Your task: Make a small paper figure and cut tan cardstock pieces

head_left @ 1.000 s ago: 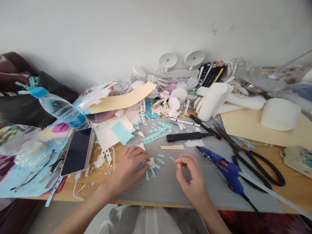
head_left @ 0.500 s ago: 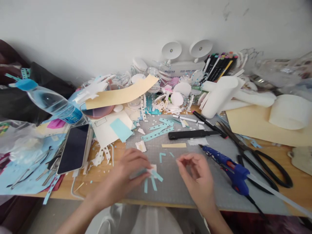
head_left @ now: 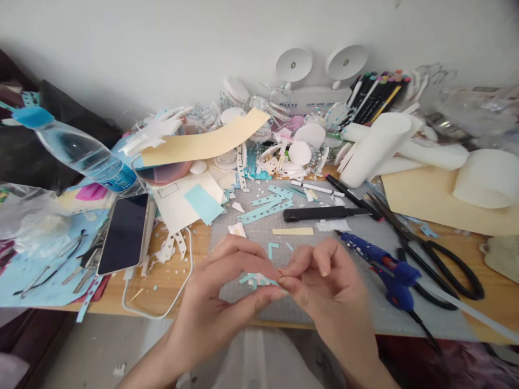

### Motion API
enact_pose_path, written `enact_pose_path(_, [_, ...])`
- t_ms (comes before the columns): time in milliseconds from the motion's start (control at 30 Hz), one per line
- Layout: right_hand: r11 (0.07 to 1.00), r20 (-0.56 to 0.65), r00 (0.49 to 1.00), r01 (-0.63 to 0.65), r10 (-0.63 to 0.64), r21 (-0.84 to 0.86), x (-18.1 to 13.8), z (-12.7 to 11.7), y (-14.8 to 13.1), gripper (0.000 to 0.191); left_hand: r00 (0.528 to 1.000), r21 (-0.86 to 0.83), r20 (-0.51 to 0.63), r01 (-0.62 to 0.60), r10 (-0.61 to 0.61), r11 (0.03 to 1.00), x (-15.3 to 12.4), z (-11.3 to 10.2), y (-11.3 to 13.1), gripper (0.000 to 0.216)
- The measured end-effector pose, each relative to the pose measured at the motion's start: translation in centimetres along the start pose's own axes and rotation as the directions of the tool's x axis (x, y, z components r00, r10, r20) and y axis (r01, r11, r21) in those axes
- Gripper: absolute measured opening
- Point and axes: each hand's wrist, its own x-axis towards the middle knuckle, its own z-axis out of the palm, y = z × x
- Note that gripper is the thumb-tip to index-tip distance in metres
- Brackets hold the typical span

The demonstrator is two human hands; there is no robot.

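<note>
My left hand point(head_left: 219, 302) and my right hand point(head_left: 328, 292) meet above the near edge of the grey cutting mat point(head_left: 284, 313). Between their fingertips sits a small paper piece of light blue strips point(head_left: 257, 279), pinched by the thumb and fingers of both hands. The piece is lifted off the mat, and my fingers hide most of it. A blue glue gun point(head_left: 381, 267) lies just right of my right hand. One small blue scrap point(head_left: 272, 248) rests on the mat beyond my fingers.
Black scissors point(head_left: 430, 254), a black utility knife point(head_left: 320, 214) and a yellow strip point(head_left: 292, 231) lie on the mat. A phone point(head_left: 124, 232) and a tilted water bottle point(head_left: 81, 156) are at left. White foam rolls point(head_left: 377, 146), markers point(head_left: 377, 94) and paper scraps crowd the back.
My left hand picked the blue strip piece up off the mat. Both hands came together toward me and now pinch it. The camera tilted down a little.
</note>
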Motion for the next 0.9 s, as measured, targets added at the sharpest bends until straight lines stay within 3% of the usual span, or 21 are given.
enact_pose_path(167, [0.999,0.026,1.000,0.003,-0.002,-0.044,-0.4,-0.2,-0.1,0.043,0.984,-0.144,0.090,0.167,-0.155,0.975,0.3,-0.4,0.3,0.007])
enact_pose_path(433, [0.987,0.140,0.984,-0.088,0.107,-0.135,-0.2,-0.9,-0.3,0.043,0.890,-0.221,0.356,0.378,-0.286,0.899,1.4,-2.3,0.2,0.009])
enact_pose_path(500, [0.989,0.112,0.988,-0.097,0.110,-0.112,0.0,-1.3,-0.5,0.043,0.898,-0.230,0.329,0.377,-0.293,0.897,1.4,-3.0,-0.1,0.012])
enact_pose_path(633, [0.993,-0.040,0.998,-0.061,0.057,-0.105,0.4,-2.0,-0.8,0.042,0.941,-0.203,0.169,0.325,-0.294,0.924,1.2,-4.0,-0.5,0.018])
enact_pose_path(733, [0.993,-0.029,0.998,-0.056,0.053,-0.102,0.4,-1.8,-0.7,0.041,0.951,-0.170,0.121,0.301,-0.283,0.938,0.9,-3.6,-0.6,0.017])
enact_pose_path(900, [0.994,0.023,0.994,-0.106,0.106,-0.034,0.1,-0.4,-0.1,0.041,0.974,-0.234,0.130,0.212,-0.186,0.949,0.4,-1.0,-0.4,0.011])
